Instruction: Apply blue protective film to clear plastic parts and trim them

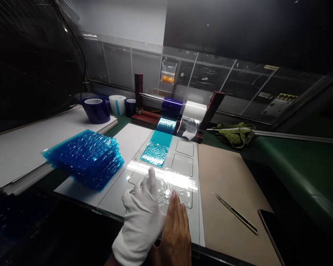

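Note:
My left hand (141, 214), in a white glove, rests on a pale, glossy sheet (116, 197) marked with rounded rectangular outlines. Its index finger stretches forward while the other fingers bend loosely; no held object shows. Close beside it, my bare right hand (177, 225) lies with fingers straight and together, the tips on a wrinkled clear film (184, 195). Ahead of both hands, a turquoise film strip (157, 151) lies on the sheet and runs up to a dark blue roll (172, 105). A clear film roll (195, 110) sits beside that roll on the same rod.
Left of the sheet rises a stack of blue film pieces (86, 159). Tape rolls (97, 111) stand behind it. Tweezers (235, 213) lie on brown board (222, 173) at right, by a dark phone-like object (270, 229). A green patterned pouch (233, 135) lies farther back.

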A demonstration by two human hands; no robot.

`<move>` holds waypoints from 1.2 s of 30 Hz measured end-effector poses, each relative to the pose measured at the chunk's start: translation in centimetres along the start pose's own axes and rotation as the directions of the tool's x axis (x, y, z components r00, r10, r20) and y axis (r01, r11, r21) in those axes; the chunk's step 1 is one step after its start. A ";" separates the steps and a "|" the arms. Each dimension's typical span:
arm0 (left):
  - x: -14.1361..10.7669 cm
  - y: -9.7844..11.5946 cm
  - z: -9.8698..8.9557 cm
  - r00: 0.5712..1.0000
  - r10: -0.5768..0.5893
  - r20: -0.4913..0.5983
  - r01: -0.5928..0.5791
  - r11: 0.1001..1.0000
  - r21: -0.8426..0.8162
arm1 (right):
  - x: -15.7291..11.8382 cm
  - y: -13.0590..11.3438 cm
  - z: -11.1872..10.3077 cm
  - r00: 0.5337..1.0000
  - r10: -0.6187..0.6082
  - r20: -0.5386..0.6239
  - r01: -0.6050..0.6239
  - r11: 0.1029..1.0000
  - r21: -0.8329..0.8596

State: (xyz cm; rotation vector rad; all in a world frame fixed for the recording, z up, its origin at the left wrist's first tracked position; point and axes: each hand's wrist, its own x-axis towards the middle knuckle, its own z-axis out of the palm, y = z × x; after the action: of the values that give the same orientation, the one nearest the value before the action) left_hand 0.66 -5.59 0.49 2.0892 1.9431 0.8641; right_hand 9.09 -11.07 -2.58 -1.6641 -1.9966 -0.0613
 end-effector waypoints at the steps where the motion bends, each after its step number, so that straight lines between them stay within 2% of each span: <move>1: 0.5 0.5 0.5 1.000 0.012 0.003 -0.012 1.000 0.027 | 0.3 0.6 0.2 1.000 0.006 -0.022 -0.006 1.000 0.005; 3: 1.5 1.4 1.4 0.999 0.039 -0.002 -0.039 0.992 0.116 | 1.2 1.9 0.3 0.999 -0.006 -0.049 0.007 1.000 0.024; 5: 2.5 2.0 1.7 0.998 0.059 0.011 -0.060 0.993 0.104 | 2.6 3.6 0.0 0.997 -0.057 -0.057 0.059 0.998 0.031; 8: 3.8 1.6 1.5 0.998 0.064 0.022 -0.065 0.997 0.047 | 5.8 7.6 -1.3 0.985 -0.171 0.037 0.171 0.985 0.002; 10: 4.3 0.3 1.1 0.999 0.035 -0.010 -0.035 0.999 0.039 | 8.4 11.0 -2.2 0.966 -0.227 0.125 0.233 0.972 -0.030; 13: 4.5 -2.4 0.7 0.996 -0.073 -0.050 0.077 0.993 0.085 | 12.1 16.0 -2.8 0.943 -0.275 0.187 0.294 0.952 -0.083; 15: 4.4 -4.2 0.8 0.985 -0.169 -0.040 0.172 0.976 0.132 | 14.1 18.4 -2.6 0.929 -0.296 0.223 0.327 0.938 -0.115; 17: 4.2 -5.6 1.1 0.971 -0.239 -0.007 0.236 0.954 0.183 | 15.5 19.9 -2.1 0.911 -0.316 0.265 0.360 0.923 -0.136; 21: 4.0 -7.3 2.0 0.956 -0.290 0.046 0.270 0.929 0.252 | 16.9 20.7 -0.9 0.877 -0.350 0.328 0.406 0.906 -0.119; 25: 4.4 -8.4 2.5 0.944 -0.322 0.071 0.295 0.921 0.254 | 17.5 20.8 0.0 0.857 -0.372 0.356 0.426 0.901 -0.083; 31: 6.1 -10.1 2.4 0.914 -0.346 0.214 0.324 0.937 0.130 | 18.0 21.1 0.6 0.849 -0.361 0.385 0.417 0.906 -0.070; 34: 7.7 -10.0 1.9 0.921 -0.324 0.217 0.321 0.946 0.049 | 18.2 21.2 0.4 0.843 -0.333 0.422 0.395 0.916 -0.066; 36: 9.5 -9.7 1.6 0.905 -0.357 0.232 0.371 0.929 -0.017 | 18.1 21.3 0.0 0.857 -0.313 0.408 0.368 0.928 -0.060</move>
State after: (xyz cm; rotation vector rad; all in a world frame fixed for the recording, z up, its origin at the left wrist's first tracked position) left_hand -7.00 5.33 -2.70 1.6277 2.0564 0.5717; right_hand 27.02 10.35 -1.22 -1.4637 -2.6359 0.0107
